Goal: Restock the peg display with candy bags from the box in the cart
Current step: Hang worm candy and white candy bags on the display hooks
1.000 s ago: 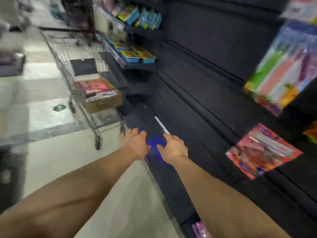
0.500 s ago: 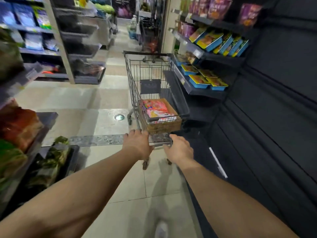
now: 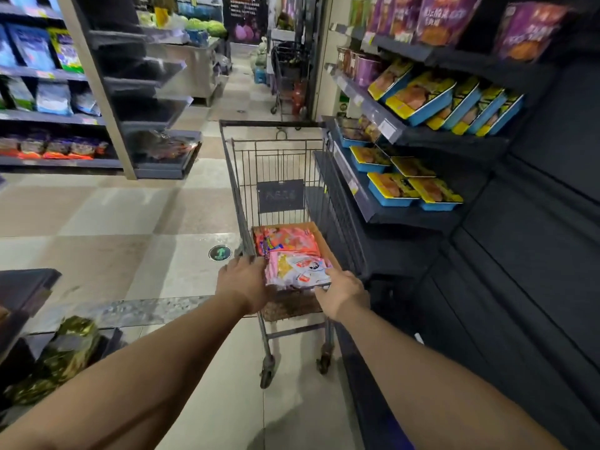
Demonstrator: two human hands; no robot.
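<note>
Both hands are reaching into the box (image 3: 328,251) in the cart (image 3: 276,164): left hand (image 3: 242,282) and right hand (image 3: 342,292) are gripping opposite edges of the pink candy bag (image 3: 297,269), fingers curled around it. Another orange-red bag (image 3: 285,241) is lying behind it.

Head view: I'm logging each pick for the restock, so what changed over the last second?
The view swung from the dark display wall to the cart. Both hands reached forward into the box: the left hand and right hand now flank the pink candy bag, fingers at its edges. Whether it is gripped is unclear. Box and bags stayed in the cart.
</note>
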